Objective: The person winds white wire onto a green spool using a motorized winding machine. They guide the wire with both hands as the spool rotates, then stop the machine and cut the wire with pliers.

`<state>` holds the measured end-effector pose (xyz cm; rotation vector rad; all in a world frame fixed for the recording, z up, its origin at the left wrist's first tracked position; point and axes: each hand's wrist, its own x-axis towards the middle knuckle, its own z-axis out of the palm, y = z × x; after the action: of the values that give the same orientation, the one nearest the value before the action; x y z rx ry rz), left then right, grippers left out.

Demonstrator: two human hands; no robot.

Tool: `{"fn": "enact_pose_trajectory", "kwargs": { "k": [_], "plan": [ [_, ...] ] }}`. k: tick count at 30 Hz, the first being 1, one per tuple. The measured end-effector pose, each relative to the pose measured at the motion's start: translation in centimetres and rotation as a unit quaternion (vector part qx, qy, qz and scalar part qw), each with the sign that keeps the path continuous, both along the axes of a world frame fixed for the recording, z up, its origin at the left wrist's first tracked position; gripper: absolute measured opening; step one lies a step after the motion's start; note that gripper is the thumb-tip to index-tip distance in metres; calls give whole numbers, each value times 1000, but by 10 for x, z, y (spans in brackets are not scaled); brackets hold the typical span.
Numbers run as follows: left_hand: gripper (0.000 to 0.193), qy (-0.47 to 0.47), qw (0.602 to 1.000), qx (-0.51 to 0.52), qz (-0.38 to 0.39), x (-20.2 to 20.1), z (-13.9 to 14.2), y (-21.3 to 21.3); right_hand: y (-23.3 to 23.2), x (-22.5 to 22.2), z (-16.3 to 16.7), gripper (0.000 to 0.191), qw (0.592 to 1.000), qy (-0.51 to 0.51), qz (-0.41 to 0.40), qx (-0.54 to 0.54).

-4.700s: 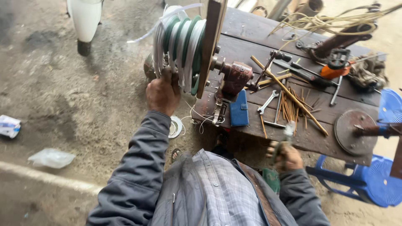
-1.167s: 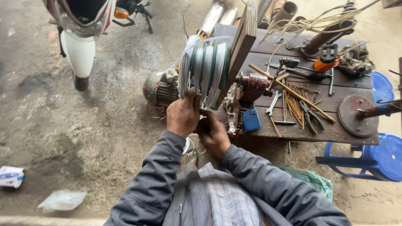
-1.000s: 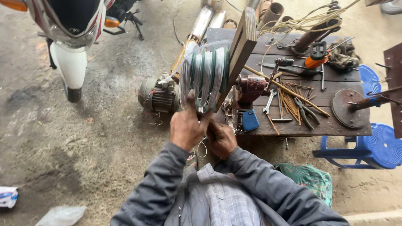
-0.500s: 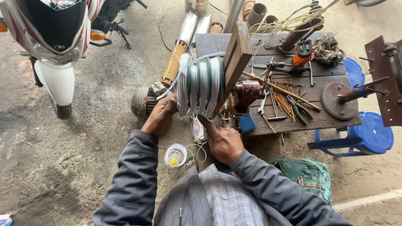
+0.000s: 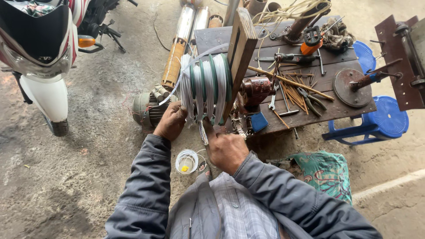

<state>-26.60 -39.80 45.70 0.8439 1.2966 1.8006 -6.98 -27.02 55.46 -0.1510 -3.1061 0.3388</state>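
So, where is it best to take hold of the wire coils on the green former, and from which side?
Probably at the lower rim of the wire coils, from below and the near side, where the left hand and right hand are. The wooden board blocks the far side.

Open floor lies left of the coil former. Rightward, the winder and tool-strewn bench block passage; a motor and scooter bound the left.
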Motion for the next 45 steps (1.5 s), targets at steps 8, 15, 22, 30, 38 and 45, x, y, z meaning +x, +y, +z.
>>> {"fn": "enact_pose_trajectory", "kwargs": {
  "k": [8,15,22,30,38,45],
  "plan": [
    [53,-19,999,28,-4,7,5,5,3,-21,-30,19,998,-39,-41,-32],
    [40,-22,993,47,104,35,33,8,11,-25,-8,33,992,-3,-65,-104],
    [39,18,992,8,128,47,58,-1,-5,4,39,59,991,127,3,-38],
    [49,-102,995,-10,1,21,52,-11,-6,-8,57,43,973,215,7,-85],
    [45,-152,987,-15,-60,10,34,-12,6,-42,43,28,999,-45,-12,-6],
    [52,-130,991,2,-37,17,45,-15,7,-43,44,18,979,187,62,50]
  ]
}}
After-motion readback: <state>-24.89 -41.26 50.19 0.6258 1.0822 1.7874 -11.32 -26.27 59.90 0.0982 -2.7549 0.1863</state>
